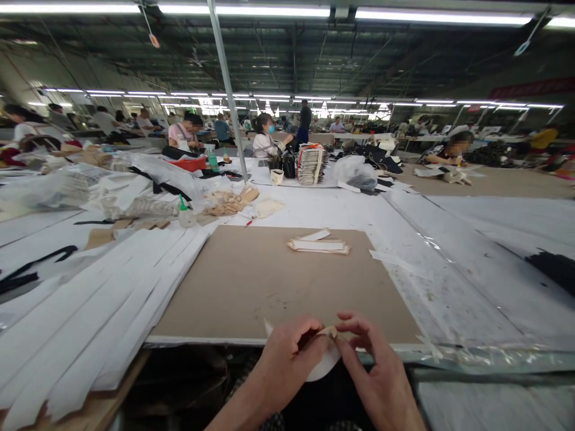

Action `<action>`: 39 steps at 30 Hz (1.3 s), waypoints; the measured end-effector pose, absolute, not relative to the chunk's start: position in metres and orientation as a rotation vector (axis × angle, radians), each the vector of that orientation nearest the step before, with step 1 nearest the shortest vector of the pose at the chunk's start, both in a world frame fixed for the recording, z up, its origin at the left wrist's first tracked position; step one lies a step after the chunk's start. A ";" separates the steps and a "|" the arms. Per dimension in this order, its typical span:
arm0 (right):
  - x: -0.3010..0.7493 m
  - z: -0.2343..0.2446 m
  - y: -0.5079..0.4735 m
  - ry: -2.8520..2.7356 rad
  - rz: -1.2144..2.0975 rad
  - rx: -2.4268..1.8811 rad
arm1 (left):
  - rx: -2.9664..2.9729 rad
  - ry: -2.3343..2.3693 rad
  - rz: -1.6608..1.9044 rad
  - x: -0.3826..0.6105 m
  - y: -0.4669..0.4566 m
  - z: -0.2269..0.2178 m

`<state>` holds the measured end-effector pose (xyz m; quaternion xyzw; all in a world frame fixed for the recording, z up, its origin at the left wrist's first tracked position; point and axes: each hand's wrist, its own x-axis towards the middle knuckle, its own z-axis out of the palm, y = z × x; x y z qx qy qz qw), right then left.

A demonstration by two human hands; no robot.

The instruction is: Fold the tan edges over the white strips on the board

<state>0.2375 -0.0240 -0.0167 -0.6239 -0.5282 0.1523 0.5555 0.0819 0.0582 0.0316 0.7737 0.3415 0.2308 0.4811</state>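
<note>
Cardboard [251, 287], pale piece [322, 366] half-hidden by hands [285, 365] [380, 374]

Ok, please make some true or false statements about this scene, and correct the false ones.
1. The left hand and right hand both hold a pale piece. True.
2. The left hand holds scissors. False: it holds the pale piece.
3. A stack of strips lies on the tan board. True.
4. The long white strips lie to the right of the board. False: they lie to its left.
</note>
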 end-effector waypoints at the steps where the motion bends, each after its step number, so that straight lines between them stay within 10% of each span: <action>1: 0.238 -0.015 -0.027 -1.336 0.158 -1.475 | 1.887 0.849 0.583 0.083 0.055 0.032; 8: 0.235 -0.006 -0.034 -1.699 -0.573 -1.441 | 2.029 0.817 0.684 0.086 0.036 0.026; 24: 0.242 -0.015 -0.034 -1.716 -0.634 -1.432 | 2.282 0.810 0.676 0.094 0.021 0.012; 39: 0.229 -0.021 -0.028 -0.449 1.029 -1.156 | 1.915 0.919 0.596 0.096 0.026 0.020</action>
